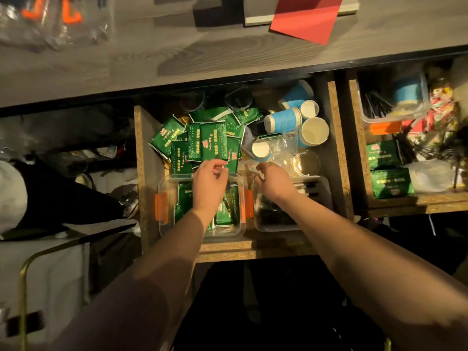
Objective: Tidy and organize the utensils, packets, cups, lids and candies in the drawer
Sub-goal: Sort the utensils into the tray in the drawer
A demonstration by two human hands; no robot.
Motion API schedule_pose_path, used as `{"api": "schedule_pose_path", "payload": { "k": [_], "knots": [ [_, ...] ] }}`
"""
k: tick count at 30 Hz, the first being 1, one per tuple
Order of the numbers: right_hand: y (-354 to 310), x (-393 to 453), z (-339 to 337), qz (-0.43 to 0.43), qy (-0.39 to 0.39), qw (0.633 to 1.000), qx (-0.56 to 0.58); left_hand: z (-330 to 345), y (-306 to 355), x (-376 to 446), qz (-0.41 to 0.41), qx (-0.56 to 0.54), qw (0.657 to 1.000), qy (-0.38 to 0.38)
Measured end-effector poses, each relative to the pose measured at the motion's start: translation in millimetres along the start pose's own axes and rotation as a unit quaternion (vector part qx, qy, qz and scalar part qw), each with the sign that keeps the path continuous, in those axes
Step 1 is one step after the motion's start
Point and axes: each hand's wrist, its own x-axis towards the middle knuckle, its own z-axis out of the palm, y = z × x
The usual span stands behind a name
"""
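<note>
The packets (202, 144) heaped in my drawer (253, 252) are deep green with pale scrollwork and small red marks; more of the same green sit in the clear tub (164, 224), whose clips are orange. The paper cups (283, 120) are sky blue outside with white bands at the rim and cream-white inside. The drawer's walls are speckled tan chipboard. The lids (286, 148) beside the cups are colourless and see-through. The surface (126, 46) above is grey with a darker wood-grain pattern, and a plain red card (306, 21) lies on it. In the next drawer (405, 203), green packets again, an orange-clipped box (395, 107) and red-and-yellow candies (440, 107).
</note>
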Motion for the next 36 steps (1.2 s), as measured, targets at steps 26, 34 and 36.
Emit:
{"api": "schedule_pose_path", "payload": {
  "k": [26,34,36],
  "knots": [
    [-1.0,47.7,29.6,0.070,-0.086,0.987,0.116,-21.9,-31.3,57.6,0.019,0.101,0.989,-0.110],
    [-1.0,61.2,31.8,0.050,-0.115,0.990,0.060,-23.6,-28.7,54.7,0.033,0.076,0.993,-0.085],
    [-1.7,63.4,31.9,0.044,-0.121,0.991,0.035,-26.0,-28.6,53.9,0.036,0.067,0.995,-0.070]
  ]
}}
